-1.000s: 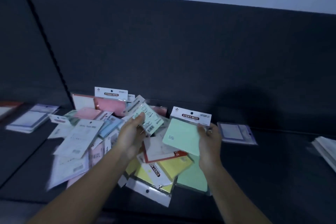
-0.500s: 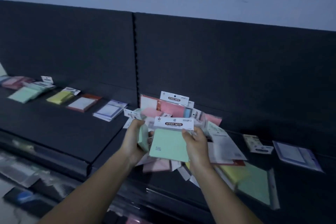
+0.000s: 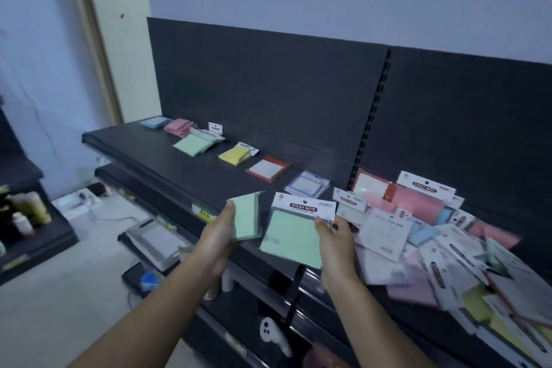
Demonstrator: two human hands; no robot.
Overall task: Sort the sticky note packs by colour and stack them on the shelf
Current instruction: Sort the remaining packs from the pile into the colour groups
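1. Pinching a small green pack (image 3: 246,216) between thumb and fingers, my left hand (image 3: 219,236) is holding it tilted on edge. My right hand (image 3: 336,243) is gripping a larger green pack (image 3: 294,236) by its side, with the label facing me so the colour is showing.
2. Both packs are hovering over the shelf (image 3: 167,170) near its front edge, well short of the green stack (image 3: 191,145).
3. Beyond the green stack, the pink stack (image 3: 178,127) is lying; nearer than it, the yellow stack (image 3: 234,155) is sitting, so each colour is getting its own spot.
4. Well to the right of the green stack, the unsorted heap (image 3: 433,242) is lying just beside my right hand.
5. I am judging both packs to be bound for the green stack, since taking them as a pair is saving a trip.
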